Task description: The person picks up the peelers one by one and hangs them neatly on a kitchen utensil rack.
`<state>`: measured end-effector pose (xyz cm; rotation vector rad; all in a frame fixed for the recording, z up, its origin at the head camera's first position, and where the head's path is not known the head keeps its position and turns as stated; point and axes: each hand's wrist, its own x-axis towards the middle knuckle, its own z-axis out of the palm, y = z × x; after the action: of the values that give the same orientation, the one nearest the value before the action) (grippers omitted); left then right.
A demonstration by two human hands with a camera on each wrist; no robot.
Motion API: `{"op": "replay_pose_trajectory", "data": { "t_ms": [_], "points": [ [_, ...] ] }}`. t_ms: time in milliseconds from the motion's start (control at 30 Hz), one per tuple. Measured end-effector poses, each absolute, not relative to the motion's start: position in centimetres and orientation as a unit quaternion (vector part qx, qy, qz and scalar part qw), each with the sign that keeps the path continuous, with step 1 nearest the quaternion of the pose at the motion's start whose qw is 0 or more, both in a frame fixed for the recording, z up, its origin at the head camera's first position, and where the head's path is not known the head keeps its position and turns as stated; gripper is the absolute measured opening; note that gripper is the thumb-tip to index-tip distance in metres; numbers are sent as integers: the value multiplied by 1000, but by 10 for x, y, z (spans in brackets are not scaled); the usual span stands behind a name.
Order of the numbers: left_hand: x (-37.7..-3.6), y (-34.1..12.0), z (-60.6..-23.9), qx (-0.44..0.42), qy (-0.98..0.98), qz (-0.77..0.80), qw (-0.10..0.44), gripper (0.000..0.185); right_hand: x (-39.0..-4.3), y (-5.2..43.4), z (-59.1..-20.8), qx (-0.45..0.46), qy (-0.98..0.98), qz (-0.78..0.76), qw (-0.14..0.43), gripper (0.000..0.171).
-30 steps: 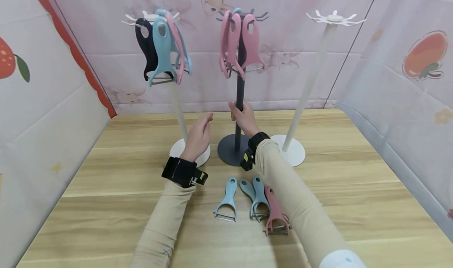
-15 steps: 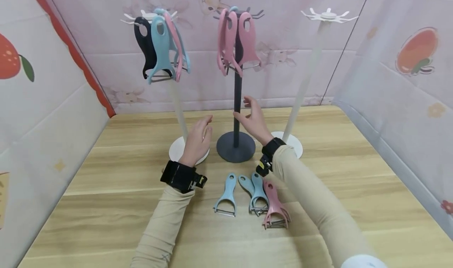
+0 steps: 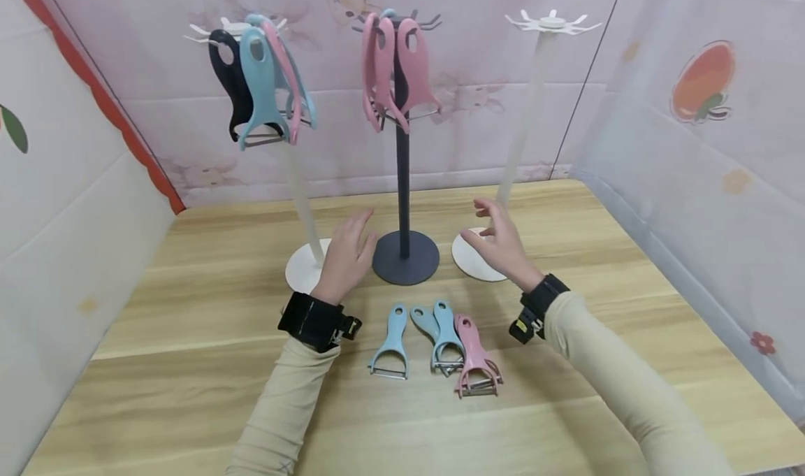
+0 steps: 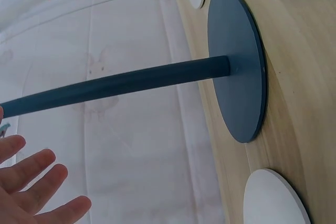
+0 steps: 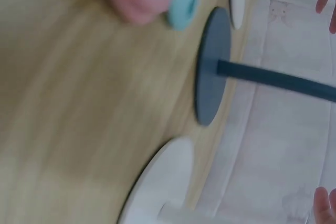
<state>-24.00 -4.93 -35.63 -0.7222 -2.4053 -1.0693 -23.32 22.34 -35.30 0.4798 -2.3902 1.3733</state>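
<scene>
In the head view my left hand (image 3: 346,256) hovers between the left white stand (image 3: 302,189) and the dark grey stand (image 3: 404,182), fingers extended and holding nothing. My right hand (image 3: 499,245) is in front of the right white stand (image 3: 527,112), fingers loosely bent, nothing in its grasp. On the dark stand hang pink peelers (image 3: 415,63) and a mostly hidden blue one. A black peeler (image 3: 233,81), blue peelers (image 3: 259,77) and a pink one hang on the left stand. The left wrist view shows spread fingers (image 4: 39,182) beside the dark pole.
On the wooden table (image 3: 189,378), between the forearms, lie a single blue peeler (image 3: 396,329), overlapping blue peelers (image 3: 445,326) and pink peelers (image 3: 470,340). The right stand's hook ring (image 3: 552,23) bears nothing. Patterned cloth (image 3: 465,133) walls the back and sides.
My right hand has let go of the dark stand's pole and moved right, to the right white stand. The left hand has barely moved. The head view has shifted slightly to the right.
</scene>
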Motion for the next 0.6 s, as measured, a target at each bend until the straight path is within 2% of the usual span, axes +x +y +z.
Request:
{"op": "replay_pose_trajectory", "data": {
  "t_ms": [233,467,600],
  "points": [
    [-237,-56,-359,-271,-861,-376,209,39,-210,234,-328,132,-848,477,191,52],
    [-227,-58,-361,-280,-860,-386,180,42,-271,279,-349,51,-826,548,119,64],
    [-222,-61,-363,-287,-873,-373,128,44,-288,290,-351,46,-821,565,73,54]
  ]
}}
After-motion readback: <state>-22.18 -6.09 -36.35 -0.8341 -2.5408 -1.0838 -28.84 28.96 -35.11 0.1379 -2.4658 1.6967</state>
